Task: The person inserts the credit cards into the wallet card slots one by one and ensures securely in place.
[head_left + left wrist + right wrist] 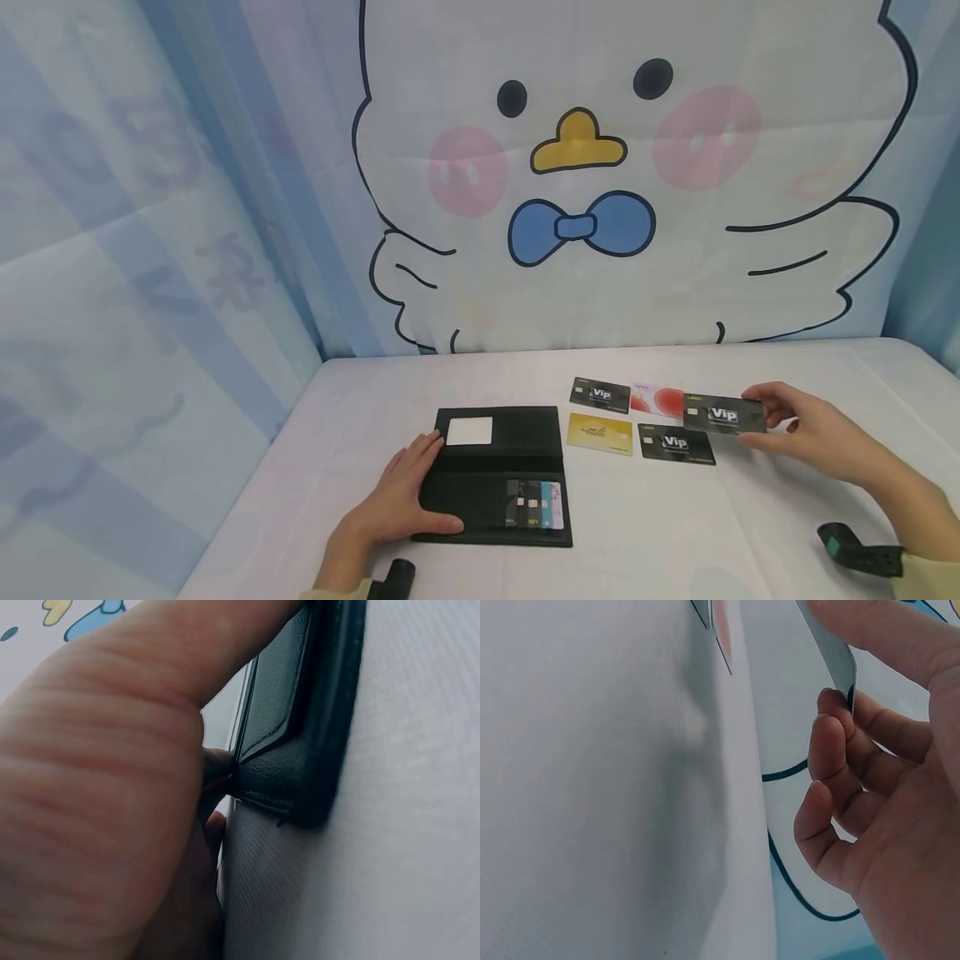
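A black card wallet (491,467) lies unfolded on the table. My left hand (408,492) rests on its left edge, with the thumb stretched over the lower panel and the fingers along the side. In the left wrist view the wallet's corner (281,772) shows beside that hand. Up at the right, my right hand (806,425) pinches a black Vip card (724,414) between thumb and fingers; in the right wrist view the card (832,652) is seen almost edge-on. It overlaps a pink card (658,401) and another black Vip card (675,444) in the head view.
Another black Vip card (600,395) and a gold card (600,434) lie right of the wallet. Several cards (534,504) sit overlapped in its lower panel, and a white rectangle (469,431) shows in the upper one. Behind the white table (637,533) hangs a printed curtain (585,292).
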The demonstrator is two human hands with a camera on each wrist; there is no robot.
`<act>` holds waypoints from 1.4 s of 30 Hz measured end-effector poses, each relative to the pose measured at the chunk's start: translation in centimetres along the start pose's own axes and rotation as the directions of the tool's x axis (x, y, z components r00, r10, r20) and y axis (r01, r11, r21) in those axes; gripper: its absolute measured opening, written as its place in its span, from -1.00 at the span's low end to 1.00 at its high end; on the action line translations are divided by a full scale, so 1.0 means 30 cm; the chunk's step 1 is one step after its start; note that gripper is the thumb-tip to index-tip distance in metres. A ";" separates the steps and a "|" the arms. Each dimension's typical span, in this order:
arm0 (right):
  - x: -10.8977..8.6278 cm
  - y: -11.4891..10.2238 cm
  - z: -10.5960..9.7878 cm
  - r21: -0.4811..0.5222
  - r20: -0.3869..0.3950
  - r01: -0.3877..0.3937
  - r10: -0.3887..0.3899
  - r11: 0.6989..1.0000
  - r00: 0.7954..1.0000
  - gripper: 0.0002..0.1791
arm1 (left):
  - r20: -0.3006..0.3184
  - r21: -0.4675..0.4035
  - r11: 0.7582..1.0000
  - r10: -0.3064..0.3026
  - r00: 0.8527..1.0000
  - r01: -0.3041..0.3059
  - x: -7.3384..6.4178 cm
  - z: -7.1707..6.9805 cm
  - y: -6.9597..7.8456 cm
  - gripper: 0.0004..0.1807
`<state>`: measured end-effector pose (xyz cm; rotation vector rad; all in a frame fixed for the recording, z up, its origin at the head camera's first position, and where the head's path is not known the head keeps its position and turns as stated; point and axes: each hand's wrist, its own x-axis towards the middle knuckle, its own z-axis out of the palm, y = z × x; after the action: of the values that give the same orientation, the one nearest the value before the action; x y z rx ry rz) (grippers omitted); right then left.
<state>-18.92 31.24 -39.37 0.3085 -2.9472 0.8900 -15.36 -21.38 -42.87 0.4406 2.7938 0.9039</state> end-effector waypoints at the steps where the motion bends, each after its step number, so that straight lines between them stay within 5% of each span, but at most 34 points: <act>1: 0.002 -0.008 0.006 0.000 0.000 0.009 -0.009 1.000 1.000 -0.21 | 0.000 -0.002 1.000 0.000 1.000 0.000 -0.001 -0.001 0.001 0.30; 17: 0.063 -0.149 0.135 0.062 0.068 0.097 -0.101 0.993 0.993 -0.20 | -0.003 0.010 1.000 0.013 1.000 -0.013 0.003 -0.005 -0.023 0.31; 42: 0.151 -0.287 0.232 0.137 0.093 0.257 -0.270 0.957 0.958 -0.35 | 0.007 0.014 1.000 -0.008 1.000 0.007 0.011 0.002 -0.015 0.31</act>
<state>-21.51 19.58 -40.05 0.7613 -2.8553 1.0484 -15.76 -21.57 -43.22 0.4342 2.7953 0.8804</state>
